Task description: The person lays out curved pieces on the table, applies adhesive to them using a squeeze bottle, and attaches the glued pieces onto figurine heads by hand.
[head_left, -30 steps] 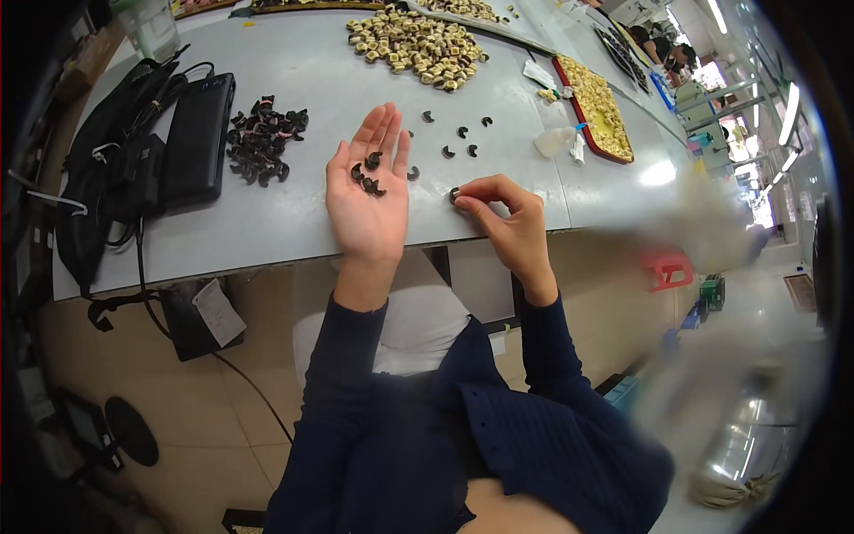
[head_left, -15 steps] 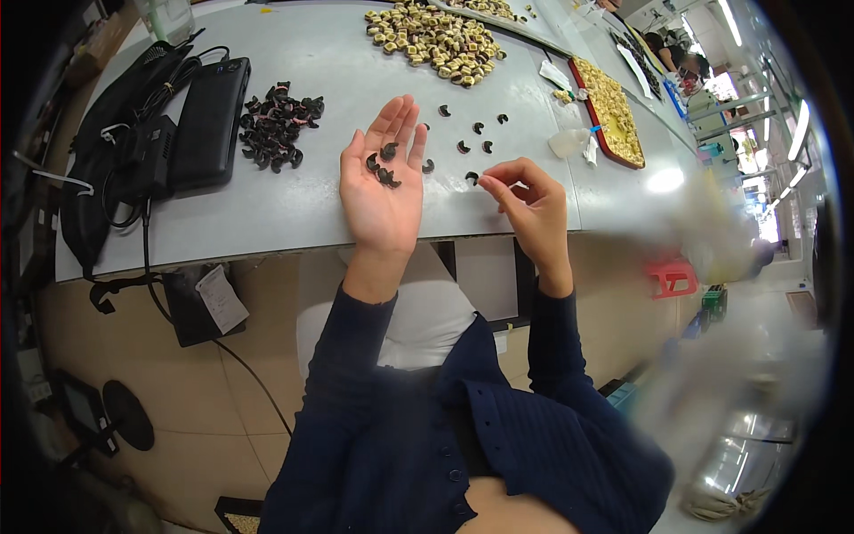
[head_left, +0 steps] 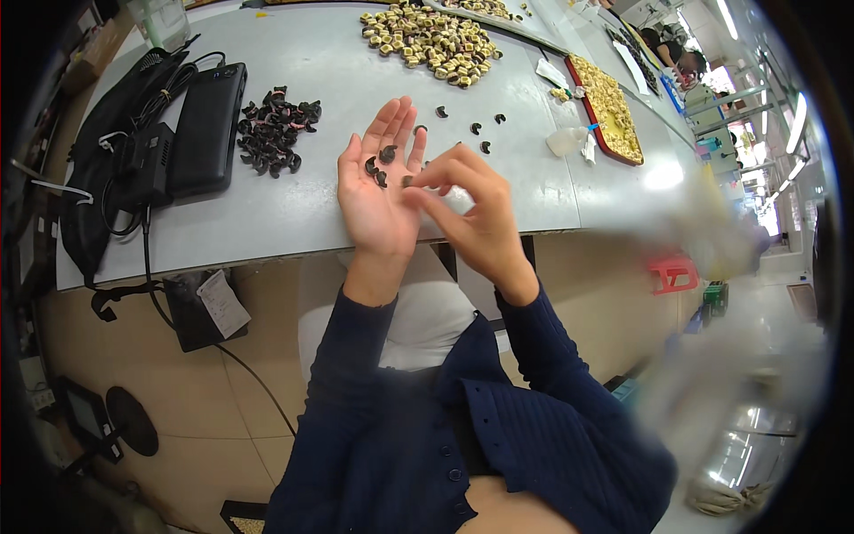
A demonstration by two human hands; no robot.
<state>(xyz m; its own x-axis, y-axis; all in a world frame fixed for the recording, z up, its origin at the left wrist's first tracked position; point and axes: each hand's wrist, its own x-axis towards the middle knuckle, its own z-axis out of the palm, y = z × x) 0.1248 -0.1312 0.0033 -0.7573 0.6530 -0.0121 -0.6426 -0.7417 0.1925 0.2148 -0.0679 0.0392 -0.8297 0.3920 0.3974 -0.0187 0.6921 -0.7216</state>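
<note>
My left hand (head_left: 381,191) is palm up, its fingers stretched, and holds several small black crescent-shaped pieces (head_left: 380,165) on the palm. Over the edge of that palm, the thumb and index finger of my right hand (head_left: 476,209) are closed on another dark piece (head_left: 407,181); its shape is mostly hidden by the fingertips. A few more loose crescent pieces (head_left: 476,128) lie on the grey table (head_left: 311,209) beyond the right hand, some of them partly covered by it. Left of my hands is a heap of similar black pieces (head_left: 271,133).
A heap of small yellow-and-dark pieces (head_left: 431,44) lies at the far side. A red-rimmed tray (head_left: 639,162) of pale yellow pieces and a translucent bottle (head_left: 567,140) stand to the right. A black power bank (head_left: 209,129) and cables lie left. The table's near edge runs under my wrists.
My right hand has moved left from the table with the pinched crescent piece, up to my left palm. The left hand has stayed nearly in place.
</note>
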